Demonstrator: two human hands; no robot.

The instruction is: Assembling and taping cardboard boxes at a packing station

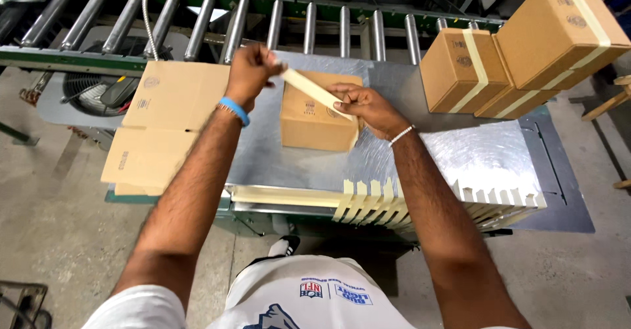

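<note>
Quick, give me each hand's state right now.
Left hand: closed, pinching the raised end of the tape strip.
Right hand: fingers flat, pressing the strip's other end onto the small cardboard box.

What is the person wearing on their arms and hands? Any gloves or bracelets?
No gloves: both hands are bare. The left hand has a bright blue band around its wrist, with a thin beaded bracelet just beside it. The right hand has a thin white beaded bracelet on its wrist. Both forearms are uncovered, and short white sleeves show near the shoulders.
</note>
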